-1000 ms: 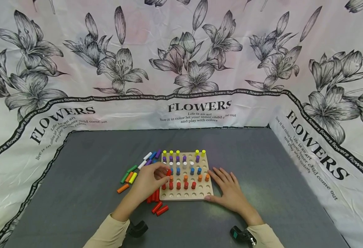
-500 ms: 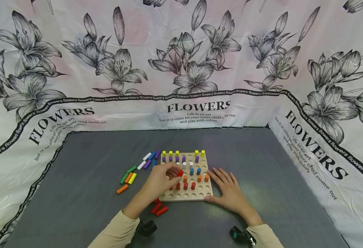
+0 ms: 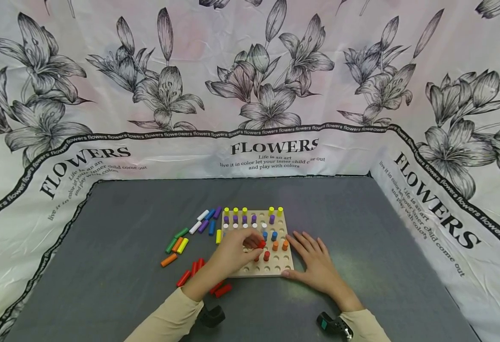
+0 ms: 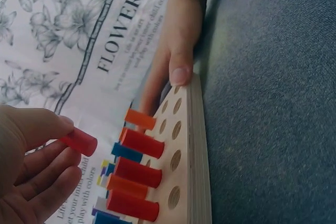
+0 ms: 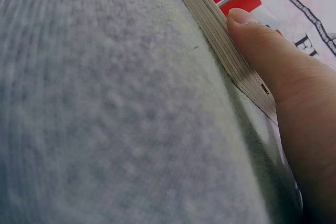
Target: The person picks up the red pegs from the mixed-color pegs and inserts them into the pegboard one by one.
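My left hand (image 3: 231, 252) pinches a red peg (image 4: 83, 141) between thumb and fingers, over the wooden pegboard (image 3: 271, 274). In the left wrist view the peg is tilted and apart from the board's face. Yellow, purple, white, blue, orange and red pegs stand in rows in the holes; a standing red peg (image 3: 267, 256) is just right of my left fingertips. My left hand hides part of the orange, blue and red rows. At the board's right edge rests my right hand (image 3: 316, 262), fingers spread, its thumb (image 5: 262, 40) touching the near corner.
Loose pegs lie left of the board on the grey table (image 3: 117, 247): a green peg (image 3: 181, 233), an orange peg (image 3: 169, 260), a yellow peg (image 3: 219, 236) and several others. Loose red pegs (image 3: 183, 278) lie around my left forearm. Flower-printed cloth (image 3: 250, 156) encloses the table's back and sides.
My left hand has carried the red peg rightward across the board, from its left side to near the middle. More loose red pegs show behind it. My right hand has stayed put.
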Available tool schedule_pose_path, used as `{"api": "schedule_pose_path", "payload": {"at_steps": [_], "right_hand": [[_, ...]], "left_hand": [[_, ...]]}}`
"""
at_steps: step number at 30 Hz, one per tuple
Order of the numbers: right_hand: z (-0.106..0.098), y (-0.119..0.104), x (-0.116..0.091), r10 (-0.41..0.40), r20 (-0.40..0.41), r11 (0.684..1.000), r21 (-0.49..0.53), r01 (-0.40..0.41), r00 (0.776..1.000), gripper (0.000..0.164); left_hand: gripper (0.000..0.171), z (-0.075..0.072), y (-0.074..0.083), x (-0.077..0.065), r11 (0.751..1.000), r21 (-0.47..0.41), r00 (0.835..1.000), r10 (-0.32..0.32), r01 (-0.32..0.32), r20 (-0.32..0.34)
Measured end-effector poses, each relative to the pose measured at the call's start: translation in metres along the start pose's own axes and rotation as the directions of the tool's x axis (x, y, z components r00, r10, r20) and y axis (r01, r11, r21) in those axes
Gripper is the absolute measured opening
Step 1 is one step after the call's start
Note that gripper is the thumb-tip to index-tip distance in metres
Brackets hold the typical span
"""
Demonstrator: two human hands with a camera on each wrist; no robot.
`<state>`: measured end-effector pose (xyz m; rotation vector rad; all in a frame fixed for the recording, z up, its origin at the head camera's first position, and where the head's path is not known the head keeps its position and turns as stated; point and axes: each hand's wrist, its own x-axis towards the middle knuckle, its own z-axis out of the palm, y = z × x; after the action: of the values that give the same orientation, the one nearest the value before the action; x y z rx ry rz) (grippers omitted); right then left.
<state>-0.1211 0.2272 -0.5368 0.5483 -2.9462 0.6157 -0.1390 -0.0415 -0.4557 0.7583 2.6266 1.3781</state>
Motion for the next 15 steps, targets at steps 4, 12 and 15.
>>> {"api": "schedule_pose_path", "payload": {"at_steps": [4, 12, 15], "right_hand": [[0.0, 0.0, 0.0, 0.001, -0.001, 1.0, 0.002, -0.001, 1.0, 0.094], [0.001, 0.0, 0.0, 0.0, -0.004, 1.0, 0.006, 0.0, 1.0, 0.094], [0.001, 0.001, 0.0, -0.002, -0.008, 1.0, 0.009, 0.002, 1.0, 0.094]], "left_hand": [[0.017, 0.005, 0.0, 0.001, 1.0, 0.011, 1.0, 0.023, -0.023, 0.001], [0.018, 0.014, 0.002, 0.004, 0.996, 0.047, 0.998, 0.069, -0.069, 0.001], [0.018, 0.017, 0.003, 0.005, 0.994, 0.051, 0.995, 0.098, -0.098, -0.003]]}}
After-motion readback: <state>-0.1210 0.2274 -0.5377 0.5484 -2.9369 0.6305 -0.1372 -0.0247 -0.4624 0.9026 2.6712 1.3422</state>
